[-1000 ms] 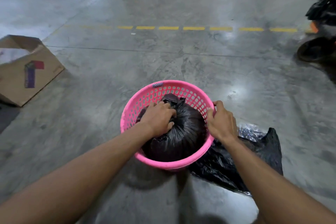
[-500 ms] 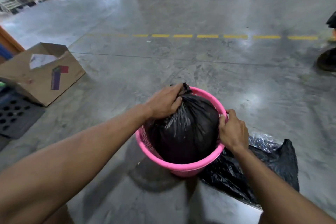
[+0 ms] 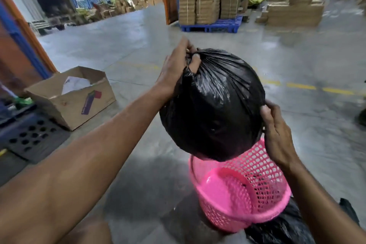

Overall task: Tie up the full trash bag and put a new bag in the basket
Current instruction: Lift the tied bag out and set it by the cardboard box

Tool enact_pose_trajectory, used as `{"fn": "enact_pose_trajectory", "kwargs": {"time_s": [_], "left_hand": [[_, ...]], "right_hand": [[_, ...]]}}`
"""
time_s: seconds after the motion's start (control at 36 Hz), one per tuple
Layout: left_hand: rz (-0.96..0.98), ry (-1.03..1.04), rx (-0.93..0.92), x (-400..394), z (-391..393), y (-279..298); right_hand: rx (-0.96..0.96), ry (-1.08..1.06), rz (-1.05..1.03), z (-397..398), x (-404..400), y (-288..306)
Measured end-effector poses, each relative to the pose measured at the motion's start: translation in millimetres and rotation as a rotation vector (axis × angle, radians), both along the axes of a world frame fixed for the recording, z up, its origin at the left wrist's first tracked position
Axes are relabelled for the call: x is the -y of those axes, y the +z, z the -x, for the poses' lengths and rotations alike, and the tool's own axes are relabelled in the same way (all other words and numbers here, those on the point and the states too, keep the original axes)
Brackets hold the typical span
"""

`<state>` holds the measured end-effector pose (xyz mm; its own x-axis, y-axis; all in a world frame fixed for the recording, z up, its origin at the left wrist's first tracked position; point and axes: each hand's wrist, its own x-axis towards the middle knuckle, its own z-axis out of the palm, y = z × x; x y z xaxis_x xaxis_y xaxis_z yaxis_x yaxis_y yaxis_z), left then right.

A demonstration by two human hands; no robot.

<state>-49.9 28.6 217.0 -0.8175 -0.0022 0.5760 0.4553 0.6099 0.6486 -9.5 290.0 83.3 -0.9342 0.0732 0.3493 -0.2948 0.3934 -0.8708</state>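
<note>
The full black trash bag (image 3: 213, 105), round and tied at the top, hangs in the air above the pink basket (image 3: 263, 210). My left hand (image 3: 178, 67) grips the knotted neck of the bag at its upper left. My right hand (image 3: 277, 134) rests against the bag's right side with the fingers curled on the plastic. The basket stands on the concrete floor, tilted, and its pink bottom shows with nothing in it. A flat black bag (image 3: 283, 230) lies on the floor under and behind the basket, partly hidden by my right arm.
An open cardboard box (image 3: 75, 97) lies on the floor at the left. A dark perforated pallet (image 3: 29, 136) sits at the near left. Stacked cartons on a blue pallet (image 3: 212, 25) stand far ahead. Yellow dashes (image 3: 301, 86) cross the floor.
The bag has come up out of the basket and now hangs above it. My right hand left the basket rim for the bag's side. The camera has tilted upward.
</note>
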Motion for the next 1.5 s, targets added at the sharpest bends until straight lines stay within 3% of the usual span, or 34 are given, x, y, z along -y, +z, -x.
{"fn": "enact_pose_trajectory", "kwargs": {"time_s": [0.11, 0.17, 0.28, 0.67, 0.81, 1.03, 1.17, 1.42, 1.5], "left_hand": [[-0.199, 0.087, 0.029, 58.0, -4.4, 21.1], [-0.281, 0.129, 0.053, 103.6, -10.8, 25.7], [-0.416, 0.207, 0.082, 183.1, -31.9, 15.6], [-0.745, 0.401, 0.163, 416.6, -148.3, -46.2], [-0.634, 0.505, 0.264, 462.1, -159.6, -74.7], [-0.485, 0.673, 0.436, 537.1, -141.4, -155.1], [-0.432, 0.789, 0.505, 599.5, -114.0, -198.8], [-0.446, 0.883, 0.546, 703.0, -70.6, -220.5], [-0.341, 0.888, 0.712, 720.4, -70.7, -241.8]], "right_hand": [[0.027, 0.227, 0.053, -10.6, 62.0, 36.1], [-0.026, 0.346, -0.063, -10.2, 105.6, 40.3], [-0.081, 0.394, -0.314, -5.2, 188.6, 31.4], [-0.08, 0.787, -0.484, 29.3, 463.1, 10.3], [-0.081, 0.83, -0.562, 33.9, 506.3, -4.9], [0.044, 0.882, -0.579, 34.7, 578.1, -95.3], [0.118, 0.927, -0.539, 56.5, 656.9, -156.1], [0.197, 0.89, -0.41, 90.0, 797.9, -205.0], [0.21, 0.901, -0.434, 99.8, 842.6, -221.0]]}}
